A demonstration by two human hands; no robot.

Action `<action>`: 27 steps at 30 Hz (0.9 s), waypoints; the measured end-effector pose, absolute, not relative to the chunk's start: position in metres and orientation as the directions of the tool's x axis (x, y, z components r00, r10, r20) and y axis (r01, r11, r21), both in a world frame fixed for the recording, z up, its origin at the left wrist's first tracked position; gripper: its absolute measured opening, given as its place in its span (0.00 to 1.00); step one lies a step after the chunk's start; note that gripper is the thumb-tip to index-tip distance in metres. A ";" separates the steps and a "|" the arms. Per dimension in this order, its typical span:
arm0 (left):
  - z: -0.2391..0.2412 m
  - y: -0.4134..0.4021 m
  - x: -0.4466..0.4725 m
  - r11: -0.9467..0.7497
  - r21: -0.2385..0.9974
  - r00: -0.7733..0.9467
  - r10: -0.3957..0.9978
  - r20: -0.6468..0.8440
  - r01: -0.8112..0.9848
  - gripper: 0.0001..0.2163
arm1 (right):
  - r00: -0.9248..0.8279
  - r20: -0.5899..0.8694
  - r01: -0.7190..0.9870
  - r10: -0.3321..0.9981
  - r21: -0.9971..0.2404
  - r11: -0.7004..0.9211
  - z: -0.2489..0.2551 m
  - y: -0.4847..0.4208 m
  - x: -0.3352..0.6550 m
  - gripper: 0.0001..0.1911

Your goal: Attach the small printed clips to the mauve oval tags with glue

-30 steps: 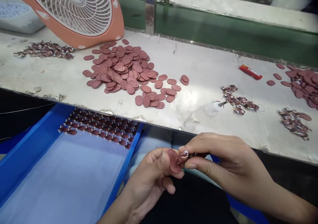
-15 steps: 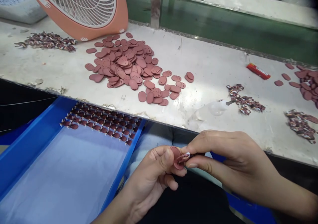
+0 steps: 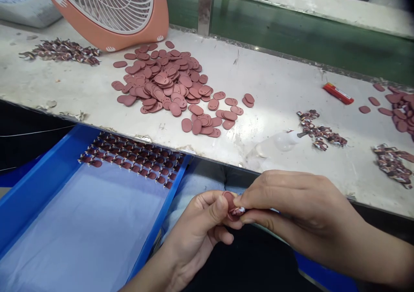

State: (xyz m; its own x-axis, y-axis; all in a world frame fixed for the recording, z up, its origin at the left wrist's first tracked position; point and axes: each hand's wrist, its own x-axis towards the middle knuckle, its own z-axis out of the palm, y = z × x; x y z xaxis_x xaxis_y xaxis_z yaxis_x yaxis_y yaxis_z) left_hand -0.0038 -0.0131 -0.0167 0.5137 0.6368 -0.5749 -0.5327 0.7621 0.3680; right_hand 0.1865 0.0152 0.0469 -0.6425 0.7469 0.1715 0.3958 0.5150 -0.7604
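Observation:
Between thumb and fingers, my left hand (image 3: 202, 227) holds a reddish-brown oval disc (image 3: 229, 198) upright, its face turned toward my right hand. My right hand (image 3: 291, 210) pinches a small brown and white figurine (image 3: 238, 211) against the lower part of that disc. My right fingertips partly cover the figurine. On the bench above lies a heap of matching oval discs (image 3: 161, 80), some with small holes. Small figurines (image 3: 321, 130) lie in a cluster to the right, beside a clear squeeze bottle (image 3: 280, 142) with a dark tip.
A blue tray (image 3: 161, 227) at lower left holds rows of discs with figurines (image 3: 129, 156) on them. An orange fan (image 3: 129, 42) stands at the back left, near another figurine pile (image 3: 63, 51). A red packet (image 3: 338, 93) and more discs (image 3: 401, 111) lie to the right.
My right fingers have moved slightly left and closer to the disc, bringing the figurine against its lower part. My left hand stays almost where it was.

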 end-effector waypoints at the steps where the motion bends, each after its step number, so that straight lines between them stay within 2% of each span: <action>1: -0.016 -0.013 -0.004 0.763 0.367 0.510 0.635 -0.581 -0.532 0.15 | -0.645 0.171 0.394 0.744 -0.760 0.517 0.046 0.015 0.186 0.07; 18: -0.014 -0.014 -0.002 0.754 0.306 0.462 0.615 -0.639 -0.581 0.13 | -0.635 0.184 0.407 0.750 -0.746 0.527 0.040 0.012 0.180 0.04; 27: -0.020 -0.015 -0.006 0.751 0.316 0.485 0.630 -0.607 -0.580 0.12 | -0.656 0.167 0.402 0.736 -0.748 0.528 0.040 0.018 0.179 0.05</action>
State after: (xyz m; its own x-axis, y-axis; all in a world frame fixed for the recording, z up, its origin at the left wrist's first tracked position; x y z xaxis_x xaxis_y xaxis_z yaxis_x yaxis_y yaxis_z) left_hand -0.0057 -0.0147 -0.0199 0.4850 0.6299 -0.6067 -0.5799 0.7509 0.3160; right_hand 0.1786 0.0184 0.0404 -0.6559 0.7362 0.1668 0.4021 0.5278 -0.7482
